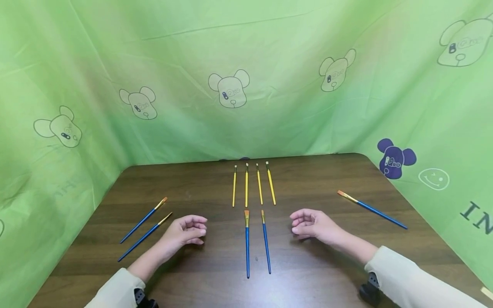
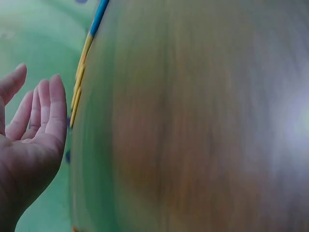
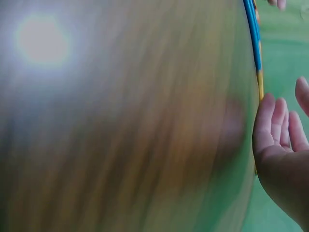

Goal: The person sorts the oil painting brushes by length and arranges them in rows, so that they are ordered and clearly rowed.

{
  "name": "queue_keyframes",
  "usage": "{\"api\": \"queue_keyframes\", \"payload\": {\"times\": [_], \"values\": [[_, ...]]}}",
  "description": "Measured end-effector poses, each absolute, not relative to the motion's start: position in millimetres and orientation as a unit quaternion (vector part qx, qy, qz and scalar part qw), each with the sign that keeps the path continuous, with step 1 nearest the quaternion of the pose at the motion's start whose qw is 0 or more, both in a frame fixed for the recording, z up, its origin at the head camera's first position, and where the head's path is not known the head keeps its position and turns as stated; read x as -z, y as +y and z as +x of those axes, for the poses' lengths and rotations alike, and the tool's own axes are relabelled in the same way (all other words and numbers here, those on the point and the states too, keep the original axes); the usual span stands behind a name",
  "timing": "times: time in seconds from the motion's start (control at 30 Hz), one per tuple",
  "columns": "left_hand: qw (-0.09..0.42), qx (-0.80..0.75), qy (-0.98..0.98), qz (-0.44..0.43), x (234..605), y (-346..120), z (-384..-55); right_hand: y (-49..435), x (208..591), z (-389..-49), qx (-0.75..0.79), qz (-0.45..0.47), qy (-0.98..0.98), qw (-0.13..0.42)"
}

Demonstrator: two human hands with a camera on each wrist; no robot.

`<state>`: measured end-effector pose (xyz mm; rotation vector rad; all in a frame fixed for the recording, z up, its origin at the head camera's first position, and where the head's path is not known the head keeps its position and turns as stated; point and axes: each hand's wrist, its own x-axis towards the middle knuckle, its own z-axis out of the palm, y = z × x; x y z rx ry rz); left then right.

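Note:
My left hand (image 1: 186, 231) holds nothing, its fingers loosely bent over the left part of the table. Just left of it lie two blue paintbrushes (image 1: 144, 220) on a slant. Over on the other side, my right hand (image 1: 313, 224) is likewise bare and relaxed. Between the hands a flat-tipped blue paintbrush (image 1: 247, 248) and a thinner blue paintbrush (image 1: 266, 246) lie side by side, bristles away from me. Behind these, several yellow paintbrushes (image 1: 247, 188) form a row. Both wrist views show the loose fingers (image 2: 57, 101) with no object in them.
One more blue paintbrush (image 1: 377, 211) lies slanted at the right of the brown wooden table (image 1: 308, 179). A green cloth (image 1: 185, 128) printed with bear heads hangs around the back and sides. Each sleeve (image 1: 408, 273) carries a black wrist device.

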<state>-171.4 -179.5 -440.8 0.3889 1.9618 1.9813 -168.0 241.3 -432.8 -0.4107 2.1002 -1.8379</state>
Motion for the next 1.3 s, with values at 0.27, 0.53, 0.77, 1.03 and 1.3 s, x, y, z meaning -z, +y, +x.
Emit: {"api": "queue_keyframes", "payload": {"times": [0.27,0.53,0.77,1.03,1.3], "values": [[0.113,-0.654,0.733,0.147,431.1,-223.3,-173.8,282.9,420.4,-174.1,0.608,-0.144,0.772,0.116],[0.033,-0.647,0.747,0.152,423.9,-261.4,-179.0,325.3,410.6,-184.8,0.583,-0.144,0.797,0.059],[-0.011,-0.606,0.781,0.153,424.3,-281.2,-185.6,361.4,403.9,-190.2,0.598,-0.154,0.787,0.013],[0.002,-0.549,0.823,0.146,425.7,-302.5,-184.3,399.9,404.7,-191.8,0.532,-0.113,0.838,-0.034],[0.019,-0.536,0.832,0.142,428.3,-306.8,-180.2,432.7,410.4,-192.7,0.495,-0.084,0.864,-0.048]]}}
